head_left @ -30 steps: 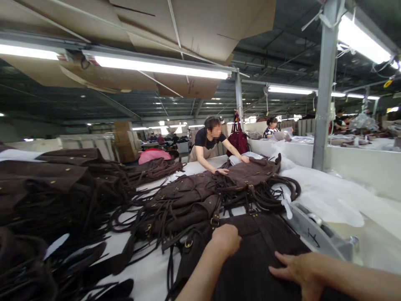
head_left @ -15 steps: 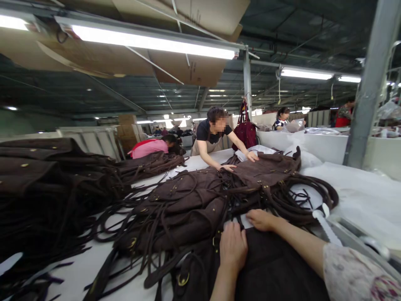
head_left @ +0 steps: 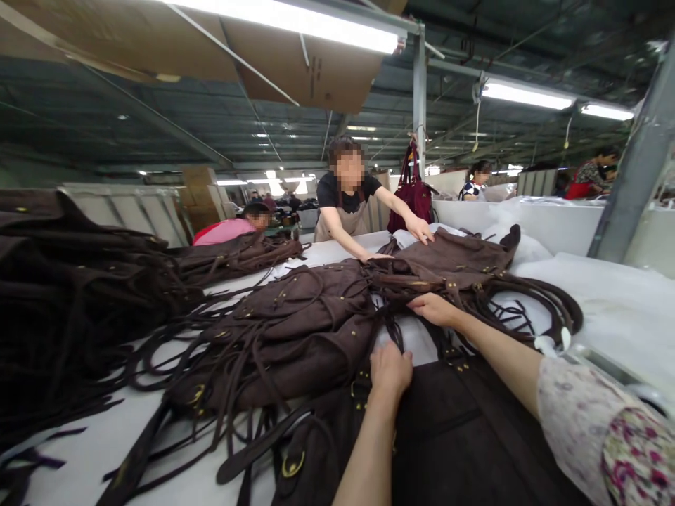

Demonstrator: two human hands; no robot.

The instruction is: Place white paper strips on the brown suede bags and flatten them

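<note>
A white worktable (head_left: 606,309) is heaped with brown bags. The left hand (head_left: 390,369) is curled on the nearest dark bag's (head_left: 453,436) top; the right hand (head_left: 435,309), fingers narrow, is laid among straps (head_left: 527,302) beyond.

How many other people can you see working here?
4, maybe more hidden: a person in black across the table, a person in pink bending, a person far back, and a person in red right.

The left hand (head_left: 390,369) rests on the near bag (head_left: 448,436); the right hand (head_left: 433,308) lies beyond it among straps (head_left: 527,302); a pile of bags (head_left: 306,330) spreads left; a co-worker (head_left: 345,200) stands behind; the table (head_left: 606,309) extends right.
</note>
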